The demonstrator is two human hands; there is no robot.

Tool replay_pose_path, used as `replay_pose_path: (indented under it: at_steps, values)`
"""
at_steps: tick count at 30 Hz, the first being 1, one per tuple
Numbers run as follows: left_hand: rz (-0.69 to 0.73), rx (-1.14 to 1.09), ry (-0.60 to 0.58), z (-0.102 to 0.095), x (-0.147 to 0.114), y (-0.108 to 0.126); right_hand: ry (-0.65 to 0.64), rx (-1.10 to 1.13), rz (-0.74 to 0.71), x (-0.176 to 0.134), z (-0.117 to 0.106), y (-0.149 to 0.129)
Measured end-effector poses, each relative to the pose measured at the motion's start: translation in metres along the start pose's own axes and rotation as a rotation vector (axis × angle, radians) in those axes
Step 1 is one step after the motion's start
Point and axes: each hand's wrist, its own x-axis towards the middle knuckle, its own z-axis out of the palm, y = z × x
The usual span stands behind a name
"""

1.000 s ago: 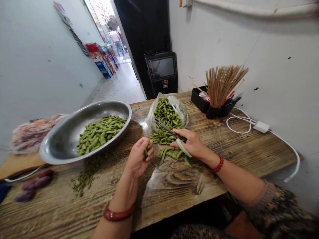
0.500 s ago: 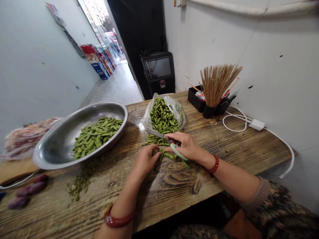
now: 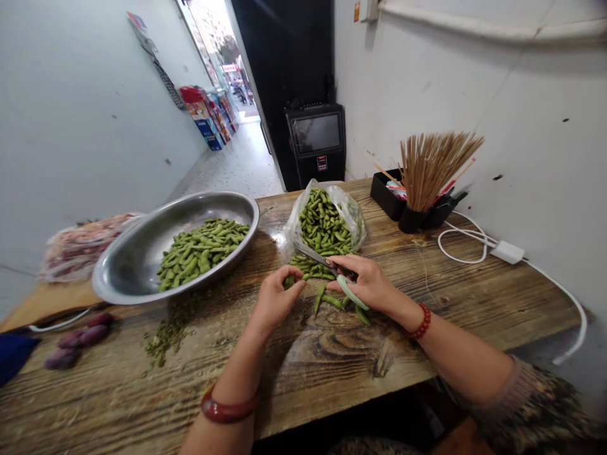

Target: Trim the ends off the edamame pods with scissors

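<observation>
Beside loose pods (image 3: pixel 333 302), the left hand (image 3: pixel 275 299) has withdrawn.

The tabletop (image 3: pixel 327 385) is boldly grained wood with a slight sheen. The basin (image 3: pixel 128 253) is smooth, shiny metal; the bag (image 3: pixel 358 222) is thin, crinkled, see-through plastic. The soybean pods (image 3: pixel 203 249) look mostly matt. The scissors (image 3: pixel 317 255) have metal blades and a smooth, plastic-looking handle loop (image 3: pixel 349 292). The bangle (image 3: pixel 230 411) is polished and glossy. The sleeve cuff (image 3: pixel 515 382) is knitted cloth, the skewers (image 3: pixel 434 169) look like dry, matt wood, and the adapter (image 3: pixel 507 252) is smooth plastic.
</observation>
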Motion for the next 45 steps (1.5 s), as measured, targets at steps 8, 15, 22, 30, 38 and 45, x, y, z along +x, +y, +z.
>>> replay_pose_path:
  at_steps: [8,15,22,30,38,45]
  values:
    - [-0.252,-0.72,-0.006,-0.009,-0.008,0.018,-0.009,-0.025,0.021,0.0,0.001,0.0]
    - [-0.228,-0.788,-0.015,-0.008,-0.009,0.015,-0.08,-0.031,-0.033,-0.001,0.001,-0.004]
    - [-0.227,-0.692,-0.001,-0.004,-0.011,0.019,-0.133,-0.083,-0.1,-0.002,0.001,-0.007]
    - [-0.136,-0.572,-0.014,-0.002,-0.01,0.017,-0.136,-0.084,-0.101,-0.002,0.001,-0.007]
    - [-0.166,-0.627,-0.016,-0.001,-0.01,0.014,-0.123,-0.093,-0.116,-0.001,0.001,-0.004]
    - [-0.173,-0.61,-0.003,0.001,-0.01,0.013,-0.161,-0.115,-0.101,-0.002,0.001,-0.005]
